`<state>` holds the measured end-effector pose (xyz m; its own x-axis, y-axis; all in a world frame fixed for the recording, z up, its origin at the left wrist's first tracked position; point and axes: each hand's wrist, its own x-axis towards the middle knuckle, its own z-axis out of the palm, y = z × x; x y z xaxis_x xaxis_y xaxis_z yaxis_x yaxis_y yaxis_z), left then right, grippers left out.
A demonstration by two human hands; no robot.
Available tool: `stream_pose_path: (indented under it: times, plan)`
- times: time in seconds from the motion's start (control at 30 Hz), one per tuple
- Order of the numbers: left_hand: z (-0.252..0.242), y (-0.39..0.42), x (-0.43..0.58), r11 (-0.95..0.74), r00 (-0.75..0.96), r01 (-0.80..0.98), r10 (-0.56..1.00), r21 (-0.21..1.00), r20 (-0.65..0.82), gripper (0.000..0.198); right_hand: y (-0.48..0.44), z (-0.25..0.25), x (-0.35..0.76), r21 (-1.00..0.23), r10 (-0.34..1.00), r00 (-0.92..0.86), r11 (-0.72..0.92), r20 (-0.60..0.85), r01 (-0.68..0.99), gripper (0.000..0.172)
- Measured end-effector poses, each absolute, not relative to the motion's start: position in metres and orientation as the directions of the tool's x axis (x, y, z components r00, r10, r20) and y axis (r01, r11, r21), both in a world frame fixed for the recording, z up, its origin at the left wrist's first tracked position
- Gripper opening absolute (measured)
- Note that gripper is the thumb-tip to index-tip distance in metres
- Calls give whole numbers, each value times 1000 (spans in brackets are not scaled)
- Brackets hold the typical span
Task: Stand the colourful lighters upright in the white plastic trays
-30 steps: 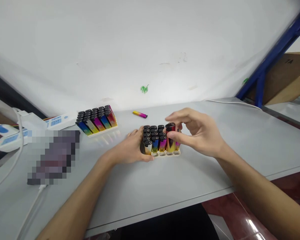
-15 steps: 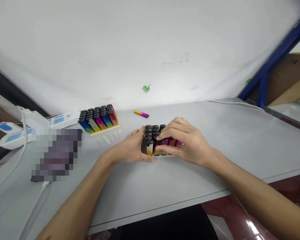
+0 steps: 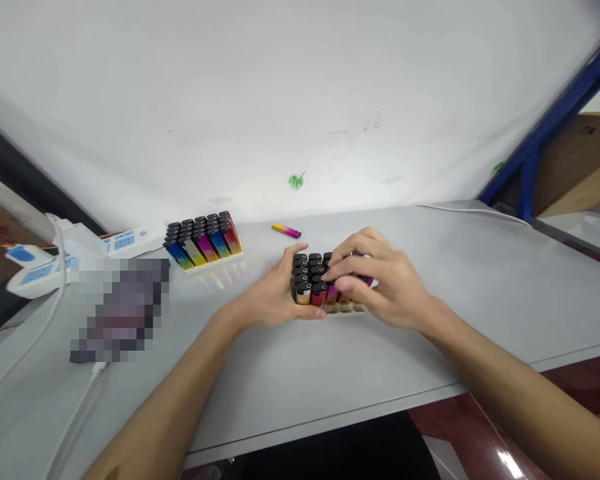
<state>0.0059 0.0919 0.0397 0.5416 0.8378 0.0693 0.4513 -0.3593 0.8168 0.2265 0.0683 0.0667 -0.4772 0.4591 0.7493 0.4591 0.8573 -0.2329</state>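
Note:
My left hand point(image 3: 270, 293) is wrapped round the left end of a white lighter tray point(image 3: 346, 310), its thumb along the front edge. Upright lighters with black tops fill several rows of this tray, and a few front slots on the right hold none. A red lighter point(image 3: 319, 296) stands in the front row beside one with a pale and gold body point(image 3: 303, 295). Over the tray's right part is my right hand point(image 3: 380, 277), fingers bent and thumb apart from them, fingertips at the black tops. Nothing shows in its grasp. It hides the lighters on the right.
A second white tray point(image 3: 213, 265) of colourful lighters stands at the back left. One yellow and pink lighter point(image 3: 286, 231) lies near the wall. Power strips point(image 3: 125, 241), a white cable point(image 3: 75, 417) and a blurred-out dark device point(image 3: 123, 310) are at the left.
The red lighter now stands upright in the front row's second place. My right hand has loosened from it and moved slightly right and up. My left thumb reaches further along the front edge.

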Motion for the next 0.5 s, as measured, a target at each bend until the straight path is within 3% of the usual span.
stream_pose_path:
  times: [0.17, 0.23, 0.33, 0.4, 0.5]
  plan:
    - [46, 90, 9, -312, 547, 510, 837, 802, -22, 112, 91, 67, 244, -495, 667, -133, 658, 733, 568, 30]
    - [47, 89, 9, -313, 558, 499, 830, 808, -23, 111, 110, 61, 250, -629, 780, -46, 537, 625, 562, 29]
    - [48, 89, 9, -308, 561, 502, 827, 808, -34, 109, 146, 46, 248, -753, 908, -107, 399, 406, 523, 26]
    - [49, 89, 9, -303, 551, 519, 834, 799, -42, 105, 170, 32, 239, -740, 929, -199, 370, 313, 561, 22]
    - [49, 89, 8, -301, 540, 541, 840, 786, -50, 98, 198, 15, 218, -649, 909, -304, 416, 285, 637, 19]
